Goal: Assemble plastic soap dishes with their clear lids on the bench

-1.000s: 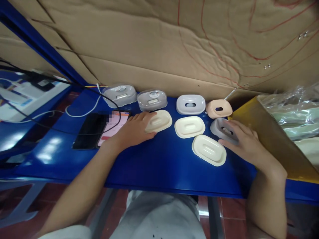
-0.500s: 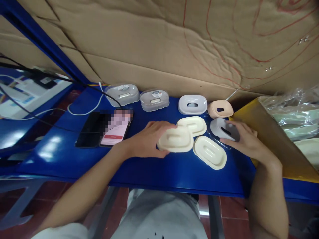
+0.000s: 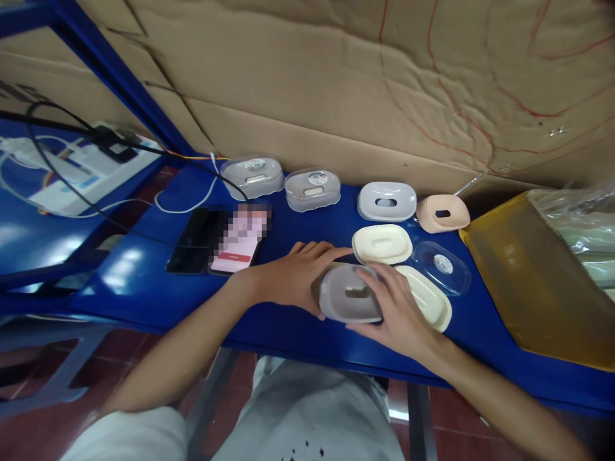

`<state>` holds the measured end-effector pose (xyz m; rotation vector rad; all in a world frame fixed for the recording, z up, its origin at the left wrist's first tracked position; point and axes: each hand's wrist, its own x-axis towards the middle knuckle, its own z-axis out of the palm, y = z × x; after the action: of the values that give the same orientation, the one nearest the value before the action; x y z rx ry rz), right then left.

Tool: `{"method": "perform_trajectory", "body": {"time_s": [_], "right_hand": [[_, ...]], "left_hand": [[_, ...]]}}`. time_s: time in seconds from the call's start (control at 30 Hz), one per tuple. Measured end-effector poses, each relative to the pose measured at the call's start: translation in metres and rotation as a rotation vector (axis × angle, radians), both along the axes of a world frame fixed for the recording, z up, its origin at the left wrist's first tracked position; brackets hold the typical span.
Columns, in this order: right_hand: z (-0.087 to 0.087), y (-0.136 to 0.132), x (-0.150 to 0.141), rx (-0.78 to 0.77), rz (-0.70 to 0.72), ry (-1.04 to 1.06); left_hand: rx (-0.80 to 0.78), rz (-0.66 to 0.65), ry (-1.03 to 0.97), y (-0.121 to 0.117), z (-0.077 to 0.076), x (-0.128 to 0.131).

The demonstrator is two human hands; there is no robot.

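My right hand is closed on a grey oval box with a slot in its face, slightly tilted above the table. My left hand curls round the left side of that box, its thumb low at the near edge. The cream oval tray that this hand was gripping is almost wholly hidden behind the grey box. Beyond them lies a cream oval tray. A second cream tray rests partly behind my right hand. To the right, a clear plastic lid with a round sticker lies flat.
A white slotted box, a peach one and two clear-covered boxes line the back of the blue table. Phones and cables lie left. At right stands a carton with wrapped pieces. Cardboard walls the back.
My right hand has brought the grey box left and over the cream tray in my left hand. The clear lid at the right is now uncovered. The view has shifted slightly.
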<state>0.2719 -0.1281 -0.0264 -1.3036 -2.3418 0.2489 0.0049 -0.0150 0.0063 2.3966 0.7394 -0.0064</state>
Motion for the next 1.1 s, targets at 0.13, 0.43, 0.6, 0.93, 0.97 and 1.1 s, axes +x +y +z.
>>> {"method": "perform_trajectory", "body": {"time_s": [0.13,0.43,0.6,0.93,0.97,1.1], "right_hand": [[-0.004,0.003,-0.005,0.025,-0.033,-0.01],[0.008,0.0,-0.006,0.045,0.024,0.012],[0.006,-0.003,-0.003,0.042,-0.009,-0.09],[0.008,-0.004,-0.003,0.088,0.116,-0.243],[0.008,-0.004,-0.003,0.094,0.12,-0.264],[0.008,-0.008,-0.006,0.141,0.11,-0.371]], "left_hand": [[-0.067,0.018,-0.003,0.002,0.002,-0.007],[-0.116,-0.031,-0.163,-0.004,-0.005,-0.002],[-0.15,-0.029,-0.155,-0.002,-0.005,-0.009],[0.041,-0.027,-0.006,-0.004,-0.004,-0.008],[0.044,-0.035,-0.008,-0.004,-0.004,-0.008],[0.053,-0.071,-0.043,-0.008,-0.002,-0.003]]}}
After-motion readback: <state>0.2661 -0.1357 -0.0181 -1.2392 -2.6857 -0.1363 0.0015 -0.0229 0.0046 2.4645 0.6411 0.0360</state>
